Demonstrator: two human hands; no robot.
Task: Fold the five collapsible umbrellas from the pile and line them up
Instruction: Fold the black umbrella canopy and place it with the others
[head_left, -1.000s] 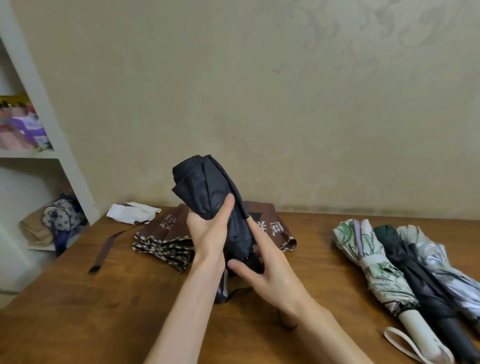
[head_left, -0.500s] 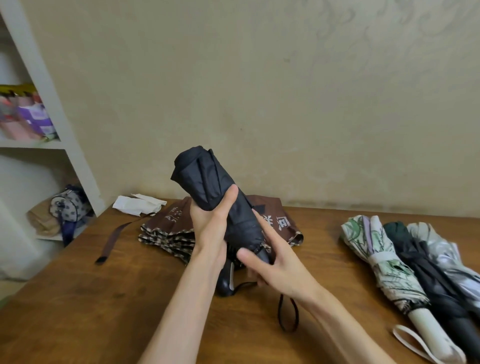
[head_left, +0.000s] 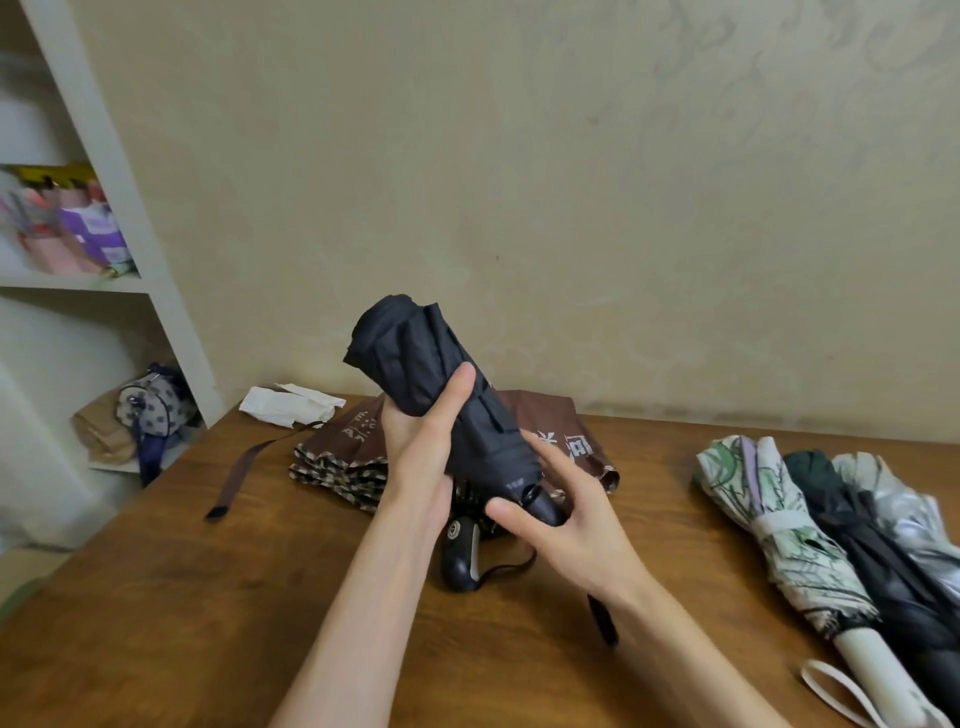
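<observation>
- The left hand (head_left: 428, 447) wraps round the middle of a black rolled-up fabric umbrella (head_left: 410, 358), with the thumb lying flat along the cloth.
- The right hand (head_left: 571, 519) curls round the canopy's lower hem, thumb in front.
- The umbrella tilts, top leaning left, with its black plastic handle (head_left: 460, 558) down at the brown wooden table (head_left: 156, 623).
- Just behind it, a brown unrolled umbrella with a checked edge (head_left: 337, 462) lies flat.
- At right, three umbrellas lie side by side: a white-and-green leafy umbrella (head_left: 779, 525), a dark green umbrella (head_left: 852, 535) and a silver-grey umbrella (head_left: 909, 509).
</observation>
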